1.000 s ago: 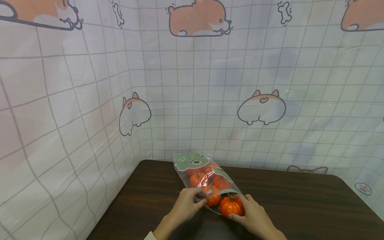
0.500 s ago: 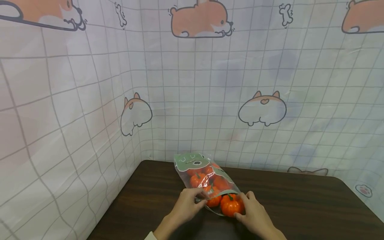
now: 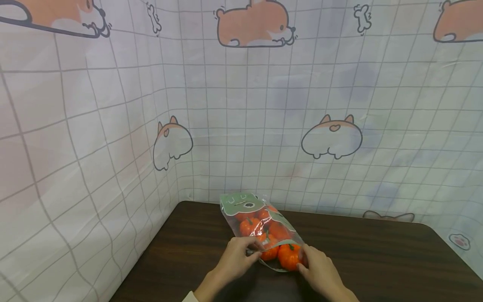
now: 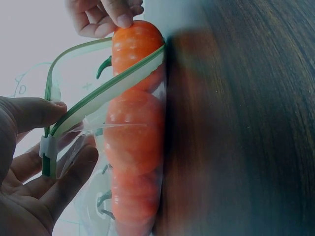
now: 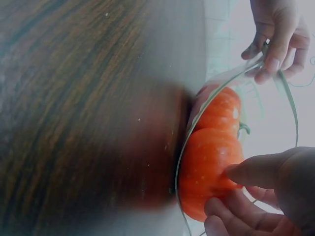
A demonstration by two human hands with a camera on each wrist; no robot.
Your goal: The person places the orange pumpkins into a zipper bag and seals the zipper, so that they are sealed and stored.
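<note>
A clear zip bag with a green printed face lies on the table, holding several small orange pumpkins with green stems. My left hand pinches the edge of its mouth beside the white slider, and the mouth gapes. Just within that mouth sits the nearest pumpkin, its stem upward in the head view. My right hand has thumb and fingertips on the right side of this pumpkin. In the right wrist view, the thumb and curled fingers meet the pumpkin's surface.
The dark wood table extends to both sides of the bag. Behind it and at the left hangs a white gridded cloth printed with cartoon dogs.
My right hand has shifted from the top of the nearest pumpkin to its right side, and that pumpkin sits slightly farther into the bag. My left hand keeps its pinch.
</note>
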